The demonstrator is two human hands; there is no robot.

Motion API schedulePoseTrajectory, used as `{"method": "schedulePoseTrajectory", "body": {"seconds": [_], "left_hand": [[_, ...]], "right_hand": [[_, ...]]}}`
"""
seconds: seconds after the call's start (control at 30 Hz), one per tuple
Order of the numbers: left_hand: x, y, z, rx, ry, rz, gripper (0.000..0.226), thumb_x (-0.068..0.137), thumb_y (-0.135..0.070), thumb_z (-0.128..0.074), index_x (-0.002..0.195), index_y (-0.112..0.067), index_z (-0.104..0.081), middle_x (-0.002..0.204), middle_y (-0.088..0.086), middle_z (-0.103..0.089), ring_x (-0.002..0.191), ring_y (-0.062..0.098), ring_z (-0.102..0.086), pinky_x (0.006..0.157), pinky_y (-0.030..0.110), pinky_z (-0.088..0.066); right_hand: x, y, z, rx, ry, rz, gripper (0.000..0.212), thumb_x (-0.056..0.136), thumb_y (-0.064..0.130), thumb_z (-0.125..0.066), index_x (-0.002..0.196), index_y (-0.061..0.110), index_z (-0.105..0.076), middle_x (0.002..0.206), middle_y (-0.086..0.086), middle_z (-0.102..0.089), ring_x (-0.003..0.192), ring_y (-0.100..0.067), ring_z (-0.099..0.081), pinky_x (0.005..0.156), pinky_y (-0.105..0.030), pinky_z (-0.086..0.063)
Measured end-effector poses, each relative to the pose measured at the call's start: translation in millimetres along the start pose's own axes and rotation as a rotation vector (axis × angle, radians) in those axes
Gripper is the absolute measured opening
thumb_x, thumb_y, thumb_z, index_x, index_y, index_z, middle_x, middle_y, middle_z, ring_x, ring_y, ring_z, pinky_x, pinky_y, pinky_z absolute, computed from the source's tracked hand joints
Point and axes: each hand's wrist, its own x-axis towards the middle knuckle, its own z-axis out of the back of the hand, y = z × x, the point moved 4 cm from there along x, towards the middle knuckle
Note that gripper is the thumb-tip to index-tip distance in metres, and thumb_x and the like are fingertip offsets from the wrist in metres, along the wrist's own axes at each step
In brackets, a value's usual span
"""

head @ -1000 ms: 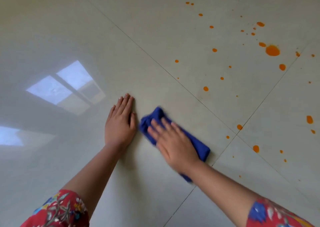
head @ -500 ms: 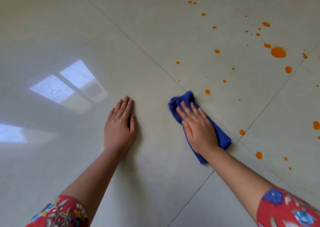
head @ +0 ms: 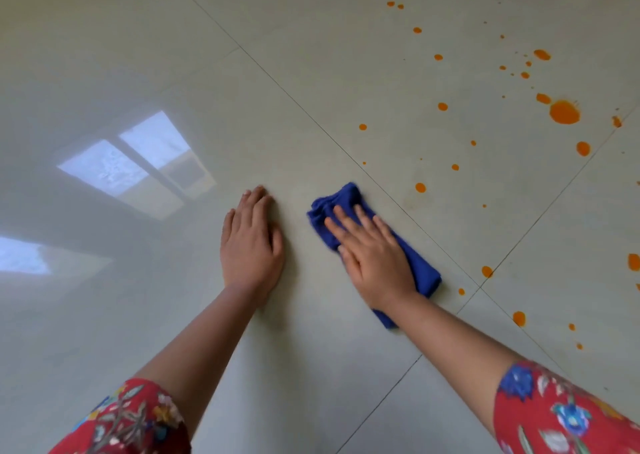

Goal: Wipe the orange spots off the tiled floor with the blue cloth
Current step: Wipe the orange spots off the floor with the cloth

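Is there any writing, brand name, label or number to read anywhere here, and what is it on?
None. The blue cloth, the tiled floor and the floral sleeves show no letters or numbers; the sleeves bear only a flower print.

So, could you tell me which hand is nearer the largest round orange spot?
Right. The right hand lies below-left of the orange spot; the left hand, farther left.
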Motion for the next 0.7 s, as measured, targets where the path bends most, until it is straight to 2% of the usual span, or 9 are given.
{"method": "schedulePoseTrajectory", "body": {"seconds": [0.1, 0.2, 0.4, 0.53, 0.6, 0.7], "left_hand": [[21, -36, -20, 0.0, 0.056, -0.054, 0.056, 0.095, -0.025, -0.037, 0.151, -0.021, -0.026, 0.161, -0.003, -0.02, 0.149, 0.015, -0.01, 0.12, 0.035, -0.005], [28, -51, -39, 0.1, 0.097, -0.131, 0.057, 0.1, -0.038, -0.024, 0.155, -0.025, -0.012, 0.163, -0.006, -0.005, 0.15, 0.013, 0.001, 0.121, 0.037, -0.002], [28, -49, -40, 0.126, 0.097, -0.122, 0.059, 0.099, -0.044, -0.021, 0.155, -0.027, -0.011, 0.163, -0.005, -0.005, 0.15, 0.013, 0.001, 0.121, 0.039, -0.005], [28, -50, -37, 0.121, 0.106, -0.108, 0.059, 0.098, -0.044, -0.023, 0.154, -0.029, -0.013, 0.162, -0.007, -0.006, 0.149, 0.012, 0.0, 0.121, 0.037, -0.004], [28, -48, -37, 0.114, 0.109, -0.105, 0.059, 0.098, -0.044, -0.023, 0.154, -0.031, -0.011, 0.162, -0.009, -0.004, 0.149, 0.011, 0.002, 0.121, 0.036, -0.003], [28, -48, -36, 0.117, 0.111, -0.117, 0.059, 0.098, -0.045, -0.022, 0.154, -0.033, -0.009, 0.162, -0.011, -0.002, 0.149, 0.01, 0.002, 0.121, 0.035, -0.002]], "right_hand": [[53, -32, 8, -0.058, -0.045, -0.223, 0.053, 0.098, 0.035, -0.027, 0.149, 0.028, -0.035, 0.157, 0.007, -0.031, 0.146, -0.022, -0.026, 0.118, -0.041, -0.02], [88, -47, 9, -0.068, -0.044, -0.276, 0.051, 0.1, 0.033, -0.03, 0.15, 0.029, -0.032, 0.159, 0.006, -0.027, 0.148, -0.022, -0.021, 0.119, -0.039, -0.014], [-2, -14, 4, -0.049, -0.048, -0.293, 0.053, 0.098, 0.035, -0.03, 0.151, 0.027, -0.032, 0.159, 0.007, -0.025, 0.148, -0.02, -0.019, 0.121, -0.04, -0.014], [80, -25, 6, -0.069, -0.053, -0.265, 0.053, 0.097, 0.035, -0.029, 0.149, 0.027, -0.037, 0.157, 0.004, -0.032, 0.146, -0.024, -0.024, 0.119, -0.042, -0.015], [140, -34, 6, -0.094, -0.016, -0.237, 0.052, 0.098, 0.036, -0.03, 0.149, 0.029, -0.034, 0.158, 0.006, -0.03, 0.148, -0.023, -0.02, 0.118, -0.045, -0.01], [175, -85, 16, -0.133, 0.031, -0.37, 0.052, 0.101, 0.039, -0.029, 0.152, 0.033, -0.023, 0.161, 0.009, -0.018, 0.15, -0.023, -0.011, 0.118, -0.046, -0.006]]}}
